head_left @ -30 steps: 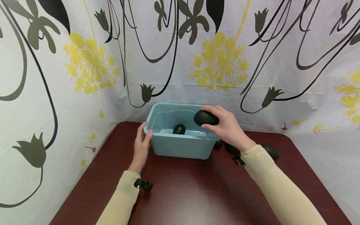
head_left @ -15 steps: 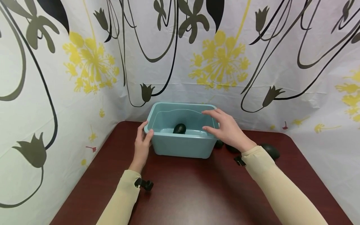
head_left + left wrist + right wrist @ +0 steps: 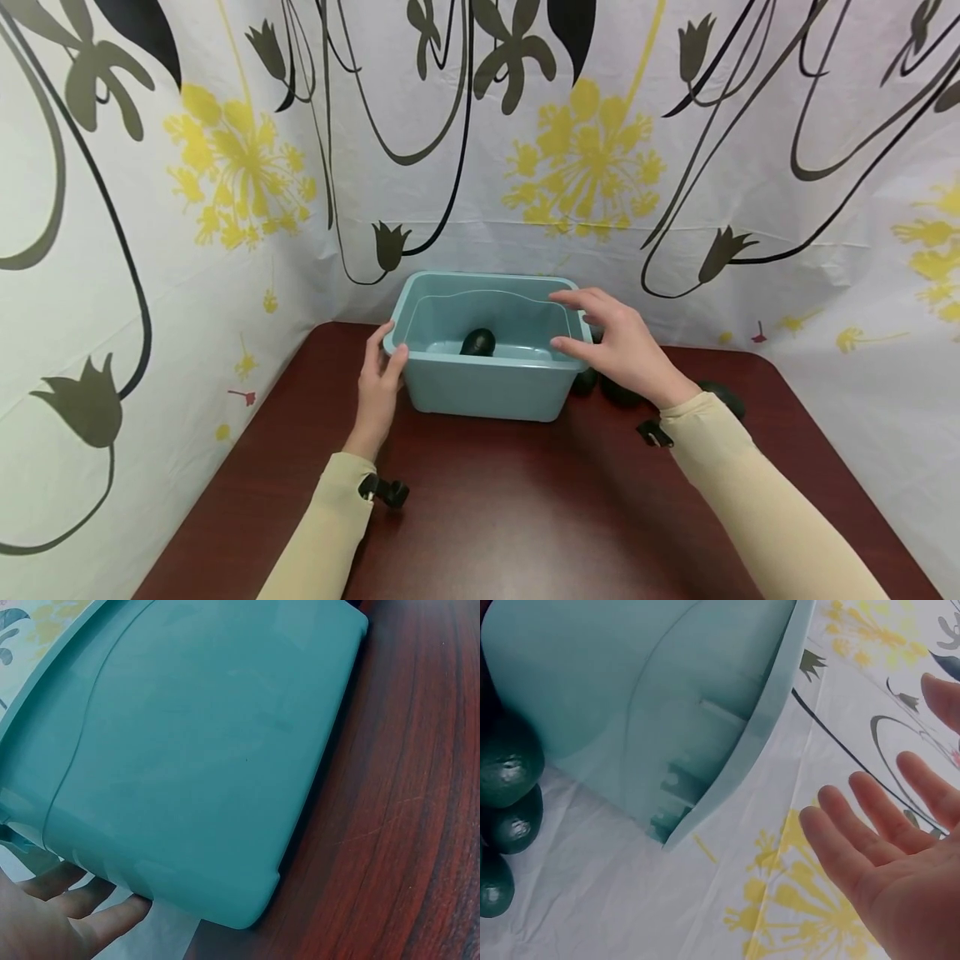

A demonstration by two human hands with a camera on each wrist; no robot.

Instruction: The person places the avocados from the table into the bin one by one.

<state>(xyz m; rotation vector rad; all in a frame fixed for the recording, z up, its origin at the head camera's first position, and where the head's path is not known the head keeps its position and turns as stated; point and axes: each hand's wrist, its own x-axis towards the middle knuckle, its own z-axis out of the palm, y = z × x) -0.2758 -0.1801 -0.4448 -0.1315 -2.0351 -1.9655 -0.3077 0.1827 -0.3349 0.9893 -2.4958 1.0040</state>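
Observation:
A light blue plastic bin (image 3: 480,387) stands at the back of the table, with one dark green avocado (image 3: 477,342) visible inside. The front wall hides part of the bin's floor. My left hand (image 3: 378,392) holds the bin's left front corner, thumb on the front and fingers along the end wall. In the left wrist view, the fingers (image 3: 112,922) touch that end wall. My right hand (image 3: 626,350) is over the bin's right end, fingers spread and holding nothing. The right wrist view shows this hand (image 3: 900,862) apart from the bin's rim (image 3: 739,765).
Several avocados (image 3: 510,761) lie right of the bin, partly hidden by my right arm; one avocado (image 3: 723,398) sits farther right. A dark red-brown wooden table (image 3: 480,508) extends in front. Flower-patterned white cloth (image 3: 465,192) hangs behind and at both sides.
One second ago my right hand held an avocado above the bin's right side. It let go, and then moved slightly right with its fingers apart. My left hand and the bin have stayed put.

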